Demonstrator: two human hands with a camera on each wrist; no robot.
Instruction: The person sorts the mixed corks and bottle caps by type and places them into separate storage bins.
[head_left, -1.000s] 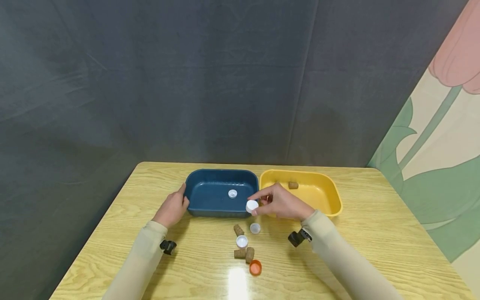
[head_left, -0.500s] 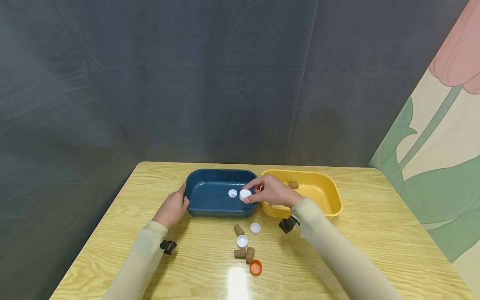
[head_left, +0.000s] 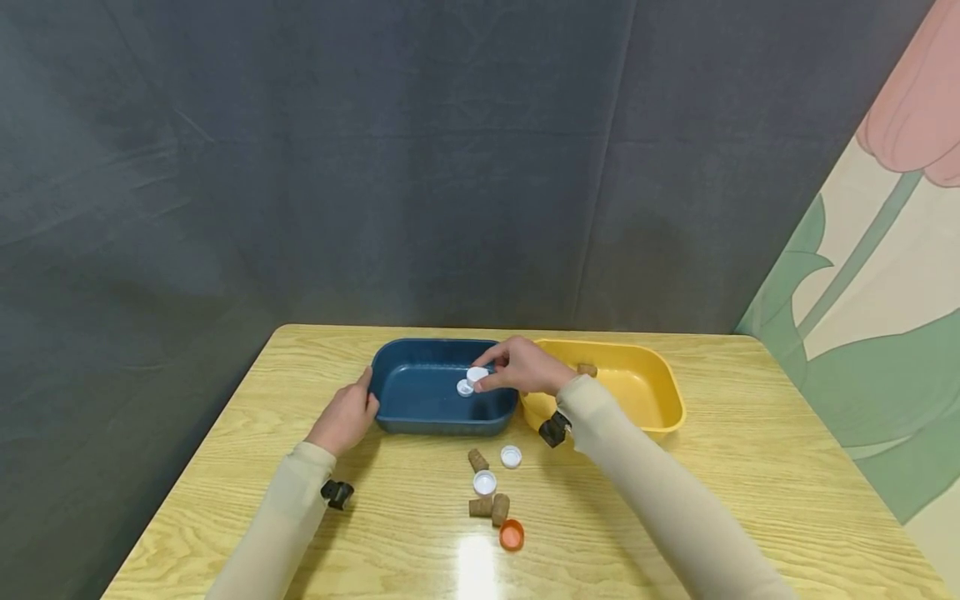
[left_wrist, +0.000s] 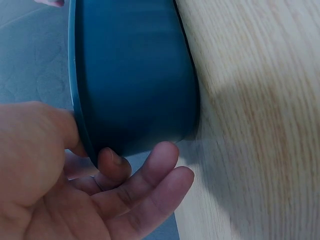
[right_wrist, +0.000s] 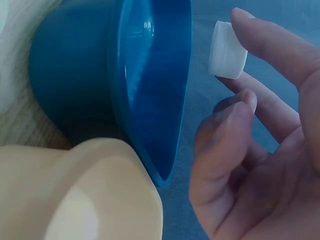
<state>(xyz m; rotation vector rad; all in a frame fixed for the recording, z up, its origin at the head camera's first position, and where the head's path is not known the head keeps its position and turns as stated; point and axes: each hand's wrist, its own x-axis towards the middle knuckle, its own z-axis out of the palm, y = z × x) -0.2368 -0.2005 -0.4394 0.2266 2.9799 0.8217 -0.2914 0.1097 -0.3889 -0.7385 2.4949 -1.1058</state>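
My right hand is over the right part of the blue bin, pinching a white bottle cap between thumb and finger above the rim. Another white cap lies on the bin's floor, just below the held one in the head view. At the bin's left end, my left hand grips the rim; the left wrist view shows its fingers curled by the outer wall. In front of the bin lie two white caps, one near and one farther, three corks and an orange cap.
A yellow bin stands against the blue bin's right side, with a cork inside; my right forearm passes over its front left corner. Behind the wooden table hangs a dark grey curtain.
My right hand has carried the white cap leftward and farther back, from the blue bin's front right corner to over its inside. My left hand has stayed on the rim.
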